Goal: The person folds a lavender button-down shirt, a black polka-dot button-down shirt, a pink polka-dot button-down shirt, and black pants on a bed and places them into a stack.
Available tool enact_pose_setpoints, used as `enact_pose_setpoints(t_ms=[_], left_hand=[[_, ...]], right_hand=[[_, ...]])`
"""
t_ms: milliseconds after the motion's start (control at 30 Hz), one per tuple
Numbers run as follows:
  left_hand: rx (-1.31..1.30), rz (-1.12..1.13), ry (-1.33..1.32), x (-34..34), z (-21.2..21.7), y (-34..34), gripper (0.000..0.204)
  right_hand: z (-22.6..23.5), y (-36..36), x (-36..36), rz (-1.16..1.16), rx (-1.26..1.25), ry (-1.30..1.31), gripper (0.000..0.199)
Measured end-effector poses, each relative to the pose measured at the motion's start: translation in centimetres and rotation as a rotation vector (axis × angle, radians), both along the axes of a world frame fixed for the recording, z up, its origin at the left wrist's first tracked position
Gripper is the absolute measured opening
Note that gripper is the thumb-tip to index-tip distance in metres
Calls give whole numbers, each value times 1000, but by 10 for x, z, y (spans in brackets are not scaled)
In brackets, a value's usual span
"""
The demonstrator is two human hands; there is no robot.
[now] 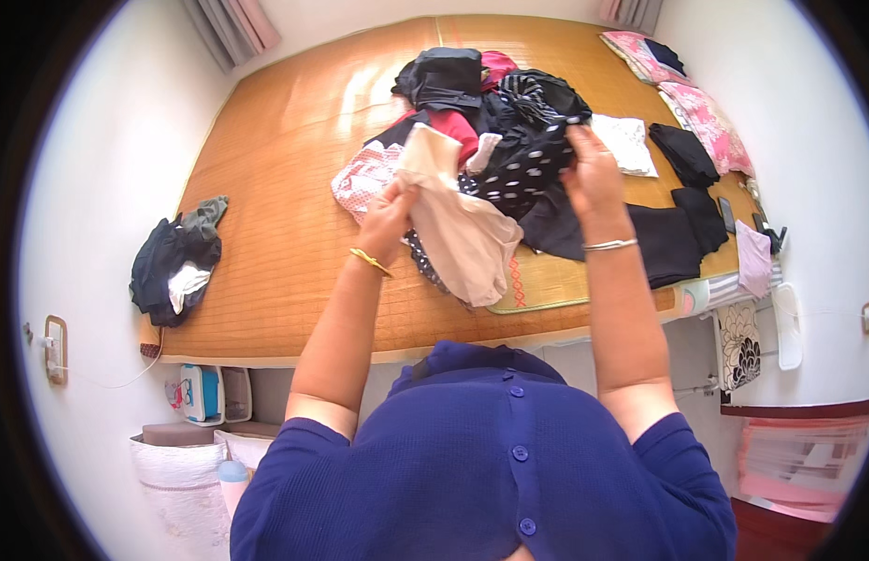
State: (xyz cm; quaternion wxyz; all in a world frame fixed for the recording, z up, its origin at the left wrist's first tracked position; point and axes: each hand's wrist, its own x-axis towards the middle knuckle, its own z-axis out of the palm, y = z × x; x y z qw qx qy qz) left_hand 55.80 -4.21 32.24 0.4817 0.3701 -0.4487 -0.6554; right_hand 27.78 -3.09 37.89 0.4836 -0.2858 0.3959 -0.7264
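Observation:
My left hand [388, 221] is closed on a cream-coloured garment [464, 234], whose cloth hangs loosely over the front of a clothes pile. My right hand [595, 178] pinches the edge of a black garment with white dots [517, 183] at the pile's right side. Behind these lie a folded black garment [442, 75] and a striped black-and-white cloth [524, 96]. A red garment [453, 126] shows in the middle, partly covered. Left of the cream garment is a pink-and-white checked cloth [364, 178]. Black trousers [657, 238] stretch out past my right wrist.
The heap lies on a bed with a brown woven mat [275, 187]. A smaller dark clothes pile [173, 266] sits at the left edge. At right are a folded white garment [624, 145], a folded black garment [684, 154], pink floral pillows [706, 122] and a phone [726, 215].

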Motion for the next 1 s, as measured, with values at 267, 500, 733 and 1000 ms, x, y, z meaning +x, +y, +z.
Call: enact_pose_setpoints(t_ms=[267, 500, 733, 1000], left_hand=[[-512, 392, -924, 108, -56, -93, 37], [-472, -158, -654, -4, -53, -41, 93], [-573, -136, -246, -86, -23, -30, 28], [-312, 157, -340, -64, -11, -11, 19]], right_hand=[[100, 4, 15, 147, -327, 150, 16], [163, 46, 19, 211, -454, 59, 24], [171, 73, -39, -155, -384, 311, 18], [114, 33, -80, -155, -415, 250, 16]])
